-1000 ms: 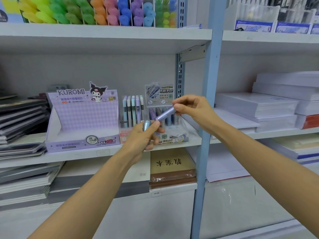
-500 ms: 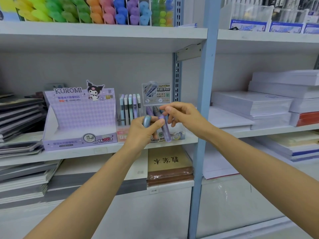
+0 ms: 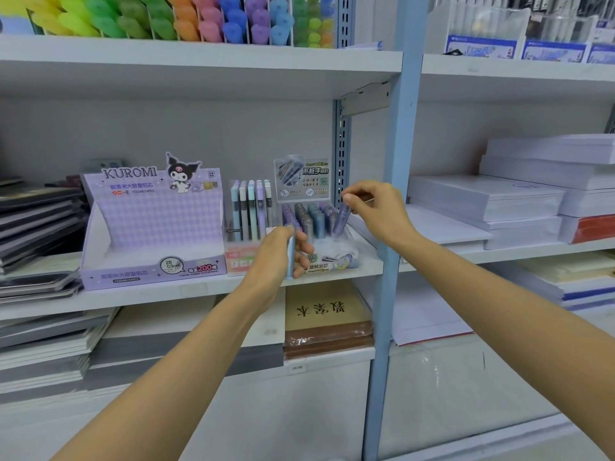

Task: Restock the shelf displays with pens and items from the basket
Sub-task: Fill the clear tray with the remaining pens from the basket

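A clear display box (image 3: 332, 252) of short purple, grey and blue lead tubes stands on the middle shelf (image 3: 186, 289). My right hand (image 3: 376, 212) pinches the top of a purple tube (image 3: 341, 219), which stands tilted at the right end of the box's rows. My left hand (image 3: 278, 257) grips a light-blue tube (image 3: 291, 254) upright, just in front of the box's left side. No basket is in view.
A purple Kuromi box (image 3: 149, 227) and a rack of pastel pens (image 3: 251, 211) stand left of the display. A blue upright post (image 3: 392, 227) rises just right of my right hand. Paper reams (image 3: 499, 207) fill the right shelf, notebooks (image 3: 36, 224) the left.
My right hand has carried the purple tube from in front of the box to its right end and lowered it among the rows. My left hand has stayed put with the blue tube.
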A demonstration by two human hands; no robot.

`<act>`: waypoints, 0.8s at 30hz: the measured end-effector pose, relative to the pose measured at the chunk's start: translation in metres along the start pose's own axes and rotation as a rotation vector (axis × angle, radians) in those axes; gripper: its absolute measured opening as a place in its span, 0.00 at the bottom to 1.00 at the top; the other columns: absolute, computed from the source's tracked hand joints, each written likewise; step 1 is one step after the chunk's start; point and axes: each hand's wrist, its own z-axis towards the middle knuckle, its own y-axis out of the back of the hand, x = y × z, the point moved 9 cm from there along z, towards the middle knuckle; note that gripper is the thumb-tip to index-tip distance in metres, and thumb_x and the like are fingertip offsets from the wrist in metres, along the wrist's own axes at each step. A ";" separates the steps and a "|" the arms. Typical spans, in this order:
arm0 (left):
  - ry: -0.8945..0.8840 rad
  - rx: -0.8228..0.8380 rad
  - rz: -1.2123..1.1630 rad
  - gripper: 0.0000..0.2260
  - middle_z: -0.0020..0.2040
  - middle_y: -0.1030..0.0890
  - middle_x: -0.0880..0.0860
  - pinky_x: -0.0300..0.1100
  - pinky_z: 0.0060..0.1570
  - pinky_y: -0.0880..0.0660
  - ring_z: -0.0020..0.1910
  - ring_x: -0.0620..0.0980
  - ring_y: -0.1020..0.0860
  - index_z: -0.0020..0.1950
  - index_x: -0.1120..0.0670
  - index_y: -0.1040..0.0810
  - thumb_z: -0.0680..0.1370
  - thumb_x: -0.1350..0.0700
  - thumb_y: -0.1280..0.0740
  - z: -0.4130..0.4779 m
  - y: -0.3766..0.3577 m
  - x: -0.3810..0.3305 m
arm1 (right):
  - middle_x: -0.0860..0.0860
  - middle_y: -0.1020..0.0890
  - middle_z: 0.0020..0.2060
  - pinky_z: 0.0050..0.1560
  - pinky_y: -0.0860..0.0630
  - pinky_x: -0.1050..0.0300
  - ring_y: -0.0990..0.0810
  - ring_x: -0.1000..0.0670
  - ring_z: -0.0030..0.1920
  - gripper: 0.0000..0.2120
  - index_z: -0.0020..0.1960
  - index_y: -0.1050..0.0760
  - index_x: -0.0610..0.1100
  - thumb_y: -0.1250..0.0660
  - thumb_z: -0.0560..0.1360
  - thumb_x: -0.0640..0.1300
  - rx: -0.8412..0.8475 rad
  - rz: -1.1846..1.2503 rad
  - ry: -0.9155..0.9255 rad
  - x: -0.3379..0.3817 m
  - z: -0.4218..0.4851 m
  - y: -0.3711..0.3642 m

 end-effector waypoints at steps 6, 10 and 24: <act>-0.110 0.098 0.128 0.13 0.35 0.20 0.52 0.43 0.41 0.21 0.35 0.49 0.21 0.57 0.51 0.26 0.84 0.48 0.46 -0.004 -0.001 0.001 | 0.45 0.16 0.46 0.53 0.22 0.51 0.18 0.46 0.46 0.07 0.53 0.18 0.38 0.34 0.78 0.38 0.045 -0.074 -0.004 -0.016 0.004 -0.018; -0.085 0.117 0.094 0.11 0.31 0.27 0.49 0.39 0.33 0.27 0.30 0.45 0.28 0.59 0.51 0.26 0.84 0.48 0.45 -0.005 0.000 0.007 | 0.46 0.16 0.43 0.51 0.23 0.54 0.19 0.48 0.44 0.07 0.50 0.17 0.39 0.33 0.78 0.39 0.148 -0.135 0.053 -0.010 0.011 -0.021; -0.134 0.111 0.082 0.09 0.42 0.22 0.53 0.39 0.43 0.23 0.38 0.47 0.23 0.60 0.56 0.22 0.80 0.59 0.36 -0.006 0.011 0.009 | 0.51 0.24 0.42 0.45 0.33 0.61 0.26 0.54 0.39 0.05 0.47 0.17 0.42 0.29 0.75 0.43 0.068 -0.184 0.007 -0.029 0.002 -0.038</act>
